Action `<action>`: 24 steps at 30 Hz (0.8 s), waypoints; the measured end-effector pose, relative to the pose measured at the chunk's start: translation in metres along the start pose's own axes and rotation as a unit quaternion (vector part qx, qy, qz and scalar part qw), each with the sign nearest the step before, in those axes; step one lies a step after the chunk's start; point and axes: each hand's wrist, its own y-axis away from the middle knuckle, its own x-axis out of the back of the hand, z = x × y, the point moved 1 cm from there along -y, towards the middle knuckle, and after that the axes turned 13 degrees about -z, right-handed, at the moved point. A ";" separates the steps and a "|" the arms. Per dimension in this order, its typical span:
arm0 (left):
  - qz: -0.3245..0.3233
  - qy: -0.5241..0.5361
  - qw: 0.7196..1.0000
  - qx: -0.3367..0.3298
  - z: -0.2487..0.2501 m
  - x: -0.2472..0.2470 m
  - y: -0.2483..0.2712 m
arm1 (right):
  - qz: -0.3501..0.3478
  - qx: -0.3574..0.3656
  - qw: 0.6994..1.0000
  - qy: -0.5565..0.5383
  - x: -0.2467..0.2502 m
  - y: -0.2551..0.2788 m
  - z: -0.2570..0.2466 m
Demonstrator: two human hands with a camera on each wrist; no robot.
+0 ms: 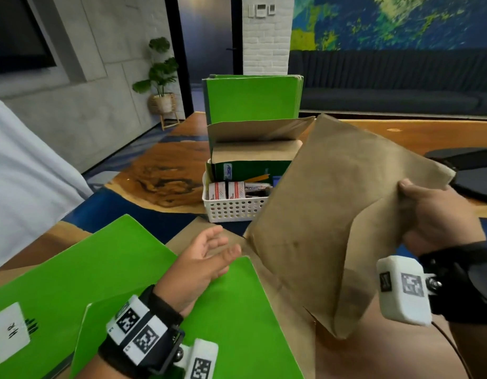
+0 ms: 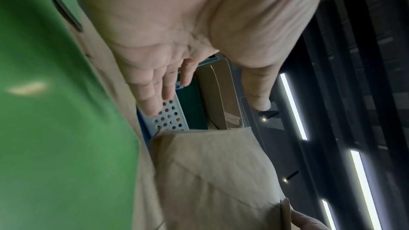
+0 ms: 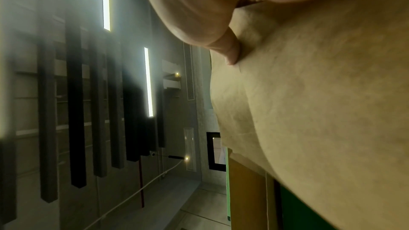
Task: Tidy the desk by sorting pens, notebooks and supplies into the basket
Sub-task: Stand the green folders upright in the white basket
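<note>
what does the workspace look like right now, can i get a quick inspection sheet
surface: wooden desk with dark blue inlay.
job's things: white perforated basket holds upright green notebooks, brown-covered books and small boxes; two green notebooks lie flat near the person; brown-paper-covered notebook held tilted in the air.
clutter: dark flat object at the right edge, cannot tell what.
grippers: left hand open, holds nothing, above the flat notebooks; right hand grips the brown notebook's edge.
cables: thin dark cable from the right wrist camera.
surroundings: potted plant, dark sofa, painted wall.
</note>
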 end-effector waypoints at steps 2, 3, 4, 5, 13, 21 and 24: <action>0.002 -0.013 1.000 0.002 0.004 -0.006 -0.011 | -0.007 -0.007 1.000 0.002 -0.005 0.003 0.005; 0.005 -0.028 1.000 0.007 0.005 -0.008 -0.017 | -0.015 -0.009 1.000 0.002 -0.007 0.005 0.007; 0.010 -0.043 0.999 0.014 0.006 -0.011 -0.024 | -0.023 -0.011 1.000 0.003 -0.009 0.006 0.008; 0.016 -0.057 0.998 0.023 0.006 -0.012 -0.031 | -0.032 -0.012 0.999 0.005 -0.011 0.009 0.007; -0.009 -0.108 0.993 0.052 -0.006 -0.012 -0.075 | -0.096 -0.006 0.995 -0.003 -0.012 0.015 -0.005; -0.029 -0.073 0.997 0.000 -0.008 0.018 -0.061 | -0.069 0.024 0.997 -0.020 -0.006 0.012 -0.019; -0.088 0.129 0.987 -0.037 -0.009 0.033 -0.048 | -0.067 -0.013 0.997 -0.043 -0.003 0.005 -0.014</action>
